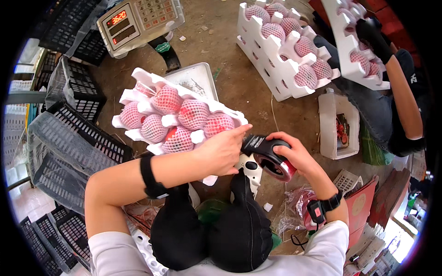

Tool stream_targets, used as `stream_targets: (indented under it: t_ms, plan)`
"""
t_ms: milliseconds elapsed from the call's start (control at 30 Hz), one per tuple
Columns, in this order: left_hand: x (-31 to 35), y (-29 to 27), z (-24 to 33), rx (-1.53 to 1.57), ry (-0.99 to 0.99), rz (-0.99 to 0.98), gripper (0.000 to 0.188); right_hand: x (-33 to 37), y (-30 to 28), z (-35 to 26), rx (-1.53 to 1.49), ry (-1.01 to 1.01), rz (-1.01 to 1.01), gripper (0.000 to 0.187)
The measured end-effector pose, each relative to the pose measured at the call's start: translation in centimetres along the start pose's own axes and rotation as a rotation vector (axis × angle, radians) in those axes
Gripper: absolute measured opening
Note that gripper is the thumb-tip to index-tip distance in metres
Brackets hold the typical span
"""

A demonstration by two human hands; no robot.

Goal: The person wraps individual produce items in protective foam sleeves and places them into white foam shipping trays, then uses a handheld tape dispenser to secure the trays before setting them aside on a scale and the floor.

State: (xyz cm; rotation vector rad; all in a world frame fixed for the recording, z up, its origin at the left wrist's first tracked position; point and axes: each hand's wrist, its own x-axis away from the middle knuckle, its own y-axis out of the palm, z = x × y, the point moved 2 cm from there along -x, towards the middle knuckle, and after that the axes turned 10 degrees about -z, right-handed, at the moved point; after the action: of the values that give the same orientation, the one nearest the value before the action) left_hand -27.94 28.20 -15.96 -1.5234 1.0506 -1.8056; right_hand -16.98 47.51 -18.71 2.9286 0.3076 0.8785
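Fingers (pixel 241 130) of the left hand (pixel 220 152), index stretched apart from the others, lie at the right end of a white foam tray (pixel 170 120) of net-wrapped fruit (pixel 193 114); contact is unclear. Farther right, the right hand (pixel 297 155) has its fingers clamped on a black tape dispenser (pixel 260 148).

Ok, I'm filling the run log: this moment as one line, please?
left hand: at right end of foam tray; right hand: holding black tape dispenser; foam tray: holding netted fruit
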Motion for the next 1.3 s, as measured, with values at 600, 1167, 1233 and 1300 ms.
stream_targets:
  t_ms: [600,1167,1233,1300]
  plan:
    - [10.7,5.4,4.2,2.32,-0.235,0.873,0.016,5.4,6.9,0.3,-0.329,-0.469,-0.273,0.069]
    - [25.2,24.4,-15.8,0.865,-1.288,0.129,0.043,4.3,8.4,-10.5,0.135,-0.297,-0.167,0.056]
    - [24.5,20.9,-14.5,1.157,-1.454,0.625,0.043,4.0,8.4,-10.1,0.207,-0.352,-0.202,0.056]
    - [22.0,17.4,-11.7,0.889,-1.48,0.525,0.059,3.7,8.2,-9.7,0.312,-0.364,-0.239,0.055]
